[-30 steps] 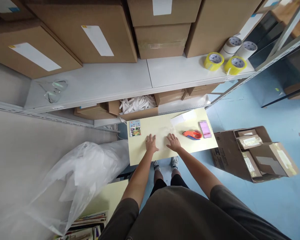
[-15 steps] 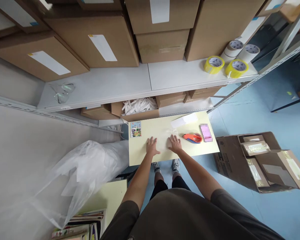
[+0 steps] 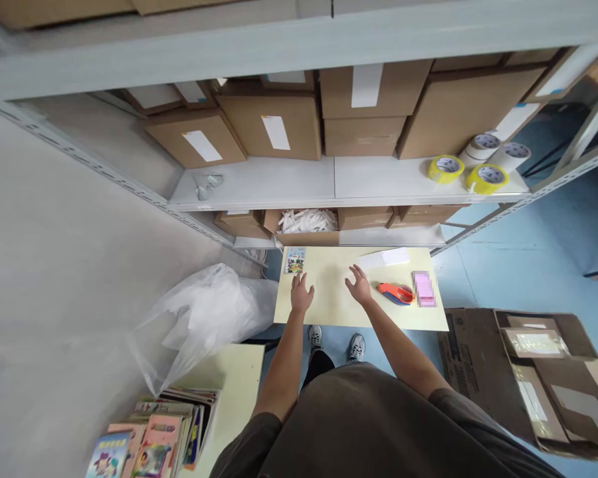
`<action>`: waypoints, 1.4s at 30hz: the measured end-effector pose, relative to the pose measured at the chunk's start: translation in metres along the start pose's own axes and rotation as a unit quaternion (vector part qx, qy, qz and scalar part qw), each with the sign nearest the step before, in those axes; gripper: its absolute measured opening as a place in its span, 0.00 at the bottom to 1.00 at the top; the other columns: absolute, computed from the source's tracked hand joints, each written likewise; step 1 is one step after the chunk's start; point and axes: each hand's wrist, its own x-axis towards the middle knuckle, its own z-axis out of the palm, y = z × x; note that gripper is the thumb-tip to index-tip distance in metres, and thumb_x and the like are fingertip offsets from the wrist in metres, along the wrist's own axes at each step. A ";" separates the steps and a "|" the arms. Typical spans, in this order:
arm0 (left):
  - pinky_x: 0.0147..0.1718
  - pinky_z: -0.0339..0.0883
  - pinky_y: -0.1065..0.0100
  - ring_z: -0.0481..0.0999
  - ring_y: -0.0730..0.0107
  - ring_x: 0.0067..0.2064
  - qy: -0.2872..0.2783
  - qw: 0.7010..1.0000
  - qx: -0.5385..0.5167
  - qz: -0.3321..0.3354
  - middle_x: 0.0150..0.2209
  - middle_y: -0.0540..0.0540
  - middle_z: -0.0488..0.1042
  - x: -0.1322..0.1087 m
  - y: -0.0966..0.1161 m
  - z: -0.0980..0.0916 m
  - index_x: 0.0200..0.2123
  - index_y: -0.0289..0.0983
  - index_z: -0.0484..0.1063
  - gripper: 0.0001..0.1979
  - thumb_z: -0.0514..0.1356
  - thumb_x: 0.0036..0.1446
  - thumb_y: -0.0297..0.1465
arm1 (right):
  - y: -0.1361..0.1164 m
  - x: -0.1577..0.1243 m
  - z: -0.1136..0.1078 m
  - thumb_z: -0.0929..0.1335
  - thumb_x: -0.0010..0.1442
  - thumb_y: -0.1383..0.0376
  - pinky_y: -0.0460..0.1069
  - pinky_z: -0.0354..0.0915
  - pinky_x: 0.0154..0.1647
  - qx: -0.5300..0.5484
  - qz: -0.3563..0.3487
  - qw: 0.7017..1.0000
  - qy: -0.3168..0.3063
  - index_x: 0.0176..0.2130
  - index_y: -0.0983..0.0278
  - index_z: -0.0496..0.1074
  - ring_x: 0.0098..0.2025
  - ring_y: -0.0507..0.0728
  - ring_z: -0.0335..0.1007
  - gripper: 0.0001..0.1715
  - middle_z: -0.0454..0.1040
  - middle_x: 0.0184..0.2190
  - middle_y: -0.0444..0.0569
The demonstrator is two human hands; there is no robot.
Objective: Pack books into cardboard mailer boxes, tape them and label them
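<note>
Over the pale yellow table, my left hand has its fingers apart and holds nothing. Its fingertips are close to the near edge of a small picture booklet. My right hand is also open, with nothing in it, a short way to the right. Beside it lies an orange-and-blue hand tool whose kind I cannot make out. Behind that hand are white paper strips. A pink pixelated object sits at the table's right end.
Ahead stands a metal shelf with cardboard boxes and yellow tape rolls. A box of white pieces is below. Clear plastic wrap and stacked books are left, an open carton right.
My hands have moved apart from flat on the table, the left one forward towards the booklet. The view has shifted, showing more of the shelf above and the books at lower left.
</note>
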 end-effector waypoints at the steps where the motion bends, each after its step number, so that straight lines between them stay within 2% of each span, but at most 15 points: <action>1: 0.74 0.55 0.50 0.56 0.47 0.78 0.021 1.000 -0.014 -0.004 0.75 0.36 0.61 0.004 -0.002 -0.010 0.72 0.38 0.66 0.32 0.62 0.65 0.33 | -0.009 0.007 -0.001 0.67 0.68 0.57 0.65 0.61 0.74 0.013 -0.009 1.000 0.011 0.71 0.62 0.68 0.75 0.67 0.59 0.35 0.64 0.74 0.60; 6: 0.73 0.59 0.53 0.61 0.53 0.75 0.112 0.987 -0.104 -0.039 0.73 0.38 0.66 0.031 -0.020 -0.056 0.71 0.40 0.67 0.31 0.62 0.65 0.32 | -0.058 0.037 -0.001 0.68 0.68 0.55 0.65 0.60 0.75 0.039 -0.058 0.997 0.033 0.72 0.59 0.67 0.76 0.66 0.58 0.37 0.63 0.74 0.57; 9: 0.72 0.60 0.54 0.66 0.53 0.73 0.144 0.978 -0.146 -0.048 0.70 0.37 0.70 0.053 -0.039 -0.080 0.70 0.39 0.68 0.31 0.62 0.65 0.32 | -0.084 0.051 0.005 0.67 0.69 0.55 0.65 0.59 0.76 0.045 -0.068 0.995 0.049 0.72 0.58 0.67 0.75 0.65 0.60 0.36 0.65 0.74 0.56; 12: 0.71 0.62 0.55 0.69 0.52 0.71 0.148 0.973 -0.168 -0.056 0.68 0.36 0.72 0.076 -0.062 -0.098 0.69 0.38 0.69 0.29 0.62 0.65 0.31 | -0.104 0.063 0.020 0.67 0.70 0.55 0.65 0.59 0.76 0.041 -0.072 0.995 0.055 0.72 0.59 0.67 0.75 0.65 0.60 0.35 0.65 0.73 0.56; 15: 0.69 0.65 0.56 0.71 0.53 0.69 0.122 0.974 -0.178 -0.071 0.67 0.37 0.73 0.098 -0.084 -0.104 0.70 0.38 0.69 0.30 0.62 0.66 0.31 | -0.117 0.075 0.047 0.67 0.69 0.56 0.65 0.60 0.76 0.024 -0.072 0.996 0.048 0.72 0.60 0.67 0.75 0.66 0.60 0.35 0.66 0.73 0.56; 18: 0.69 0.64 0.56 0.72 0.53 0.68 0.074 0.979 -0.176 -0.076 0.67 0.36 0.73 0.116 -0.101 -0.095 0.69 0.38 0.71 0.28 0.62 0.66 0.31 | -0.122 0.088 0.082 0.66 0.69 0.57 0.64 0.61 0.75 0.007 -0.059 0.998 0.036 0.72 0.61 0.67 0.75 0.66 0.60 0.35 0.65 0.73 0.57; 21: 0.70 0.63 0.55 0.72 0.52 0.68 0.023 0.983 -0.168 -0.074 0.66 0.37 0.75 0.129 -0.117 -0.074 0.69 0.37 0.71 0.29 0.62 0.66 0.31 | -0.117 0.100 0.121 0.66 0.69 0.59 0.63 0.62 0.74 -0.025 -0.038 0.999 -0.004 0.73 0.62 0.66 0.77 0.66 0.56 0.37 0.62 0.75 0.57; 24: 0.70 0.64 0.52 0.73 0.49 0.68 -0.024 0.985 -0.157 -0.074 0.66 0.37 0.75 0.137 -0.133 -0.049 0.70 0.37 0.70 0.30 0.63 0.65 0.32 | -0.109 0.109 0.159 0.66 0.69 0.59 0.63 0.61 0.75 -0.076 0.001 0.994 -0.083 0.74 0.63 0.63 0.80 0.66 0.48 0.38 0.56 0.78 0.58; 27: 0.69 0.65 0.51 0.73 0.45 0.68 -0.063 0.985 -0.140 -0.078 0.68 0.34 0.73 0.141 -0.150 -0.027 0.71 0.36 0.69 0.32 0.65 0.65 0.33 | -0.105 0.114 0.192 0.68 0.68 0.60 0.63 0.62 0.73 -0.120 0.035 0.976 -0.179 0.76 0.62 0.60 0.81 0.68 0.43 0.42 0.52 0.79 0.58; 30: 0.68 0.65 0.53 0.73 0.45 0.69 -0.095 0.984 -0.118 -0.091 0.68 0.32 0.72 0.142 -0.164 -0.014 0.72 0.34 0.67 0.34 0.65 0.64 0.32 | -0.110 0.113 0.216 0.69 0.66 0.63 0.64 0.61 0.73 -0.157 0.025 0.958 -0.240 0.76 0.64 0.60 0.82 0.70 0.39 0.44 0.47 0.81 0.59; 35: 0.60 0.70 0.57 0.81 0.48 0.59 -0.144 0.977 -0.115 -0.106 0.58 0.31 0.81 0.144 -0.172 -0.006 0.68 0.32 0.71 0.28 0.63 0.67 0.31 | -0.127 0.110 0.234 0.68 0.67 0.65 0.65 0.47 0.78 -0.198 0.011 0.943 -0.269 0.76 0.62 0.60 0.83 0.68 0.33 0.42 0.42 0.82 0.57; 39: 0.57 0.71 0.56 0.83 0.50 0.56 -0.122 0.977 -0.093 -0.149 0.54 0.36 0.84 0.144 -0.165 -0.007 0.65 0.38 0.76 0.24 0.64 0.67 0.33 | -0.133 0.111 0.234 0.69 0.66 0.66 0.66 0.48 0.78 -0.192 0.024 0.939 -0.283 0.77 0.64 0.58 0.83 0.69 0.33 0.44 0.39 0.82 0.61; 42: 0.57 0.71 0.55 0.83 0.50 0.56 -0.078 0.976 -0.074 -0.190 0.54 0.39 0.84 0.143 -0.157 -0.012 0.61 0.42 0.79 0.22 0.64 0.64 0.31 | -0.129 0.113 0.228 0.70 0.65 0.66 0.63 0.53 0.77 -0.153 0.018 0.945 -0.288 0.77 0.64 0.59 0.82 0.68 0.37 0.45 0.44 0.81 0.60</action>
